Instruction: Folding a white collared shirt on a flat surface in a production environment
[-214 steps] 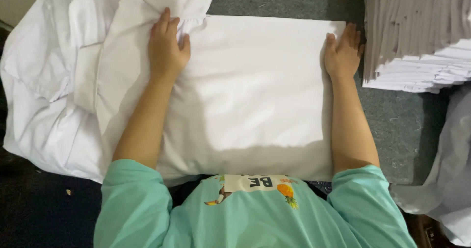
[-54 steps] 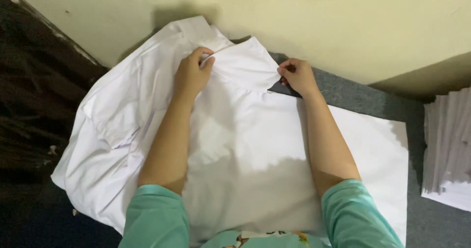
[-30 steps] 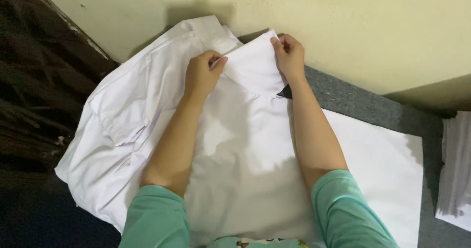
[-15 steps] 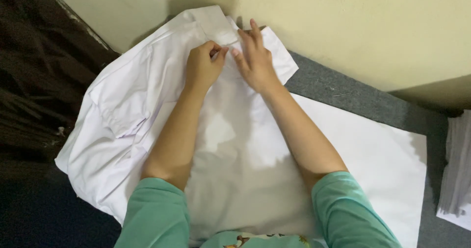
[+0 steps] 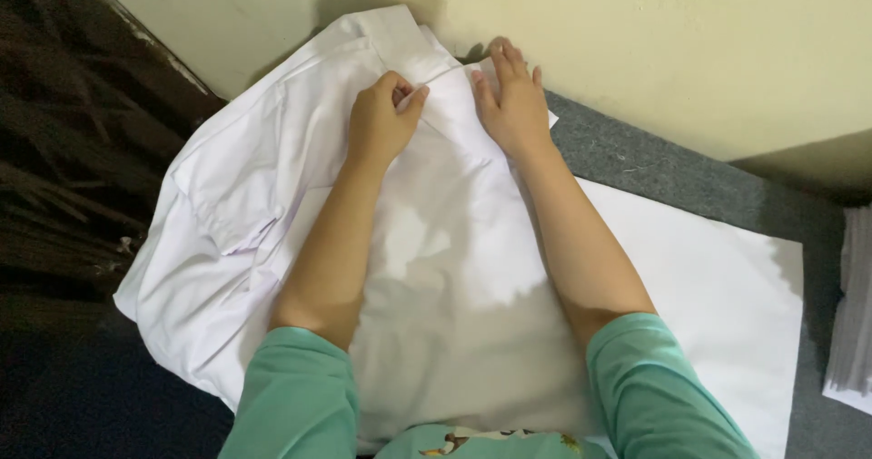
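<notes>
A white shirt (image 5: 272,205) is spread over the grey surface (image 5: 690,187) by the wall. Its collar fabric is pinched by the curled left hand (image 5: 381,118); the right hand (image 5: 510,105) is pressed flat, fingers extended, beside it.

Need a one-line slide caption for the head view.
Left hand pinches a fold of the white shirt near its collar while the right hand presses flat beside it, on a grey table.

I see a white shirt (image 5: 272,205) of thin, matt, creased cloth. Under it lies a smooth matt white sheet (image 5: 708,286). The grey table cover (image 5: 654,164) looks felt-like and rough.
</notes>
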